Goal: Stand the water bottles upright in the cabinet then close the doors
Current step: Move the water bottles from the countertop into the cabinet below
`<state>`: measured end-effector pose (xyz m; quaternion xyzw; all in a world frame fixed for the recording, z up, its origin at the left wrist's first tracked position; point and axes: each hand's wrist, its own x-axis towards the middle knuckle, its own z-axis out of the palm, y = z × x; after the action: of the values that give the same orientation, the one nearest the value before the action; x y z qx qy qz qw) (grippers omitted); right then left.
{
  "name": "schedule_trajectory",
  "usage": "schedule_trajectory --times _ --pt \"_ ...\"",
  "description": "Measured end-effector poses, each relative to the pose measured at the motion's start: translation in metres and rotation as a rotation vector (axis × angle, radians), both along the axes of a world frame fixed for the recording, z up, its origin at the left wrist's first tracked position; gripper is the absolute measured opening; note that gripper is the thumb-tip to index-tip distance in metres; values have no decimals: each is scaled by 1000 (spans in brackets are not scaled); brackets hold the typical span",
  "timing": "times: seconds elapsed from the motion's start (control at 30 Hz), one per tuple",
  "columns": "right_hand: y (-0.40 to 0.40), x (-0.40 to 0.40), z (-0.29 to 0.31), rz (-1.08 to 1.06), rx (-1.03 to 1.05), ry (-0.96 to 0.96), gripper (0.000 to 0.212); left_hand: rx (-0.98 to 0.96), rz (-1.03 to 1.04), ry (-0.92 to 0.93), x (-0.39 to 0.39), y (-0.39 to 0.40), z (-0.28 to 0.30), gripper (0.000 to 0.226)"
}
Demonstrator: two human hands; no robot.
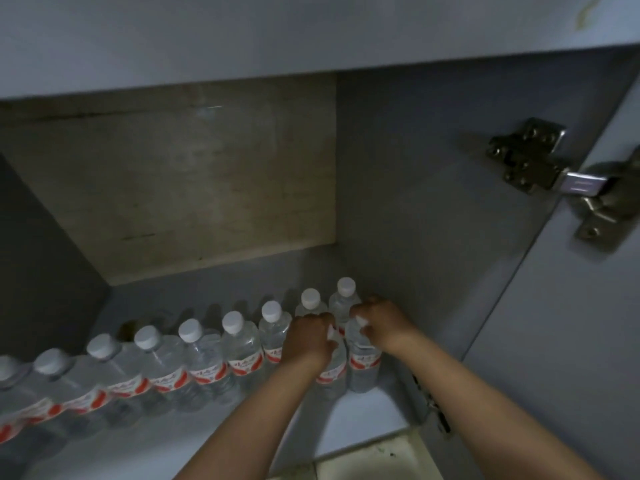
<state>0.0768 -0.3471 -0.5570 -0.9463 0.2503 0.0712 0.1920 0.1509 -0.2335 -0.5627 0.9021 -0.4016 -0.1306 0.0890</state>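
Observation:
Several clear water bottles with white caps and red labels stand upright in a row (204,355) along the grey cabinet floor (363,414), running from the left edge to the right wall. In front of the row's right end stand two more bottles. My left hand (308,337) grips the cap of the left one (334,368). My right hand (381,323) grips the cap of the right one (363,365), close to the cabinet's right wall.
The cabinet has a beige back panel (180,181) and grey side walls. The right door (571,341) stands open, with a metal hinge (554,174) on the right wall. A pale tiled floor (374,462) shows below the cabinet's front edge.

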Motion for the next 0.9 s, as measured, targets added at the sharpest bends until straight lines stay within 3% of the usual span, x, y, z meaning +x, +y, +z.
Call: schedule_trajectory --times 0.3,0.47,0.57,0.7,0.8,0.9 --pt "3 -3 -5 -37 28 -25 37 -12 -38 63 -1 -6 6 27" --pt "7 -17 -2 43 3 33 60 -76 -58 118 -9 9 12 57" --pt "21 -27 14 60 -130 42 61 -39 -30 62 -22 40 27 53" --pt "73 -39 61 105 -182 55 51 -3 108 58 -48 98 70 45" --pt "131 -51 103 188 -104 122 49 54 259 109 -74 152 110 44" --pt "193 -66 153 414 -98 204 50 135 425 183 -108 215 154 44"
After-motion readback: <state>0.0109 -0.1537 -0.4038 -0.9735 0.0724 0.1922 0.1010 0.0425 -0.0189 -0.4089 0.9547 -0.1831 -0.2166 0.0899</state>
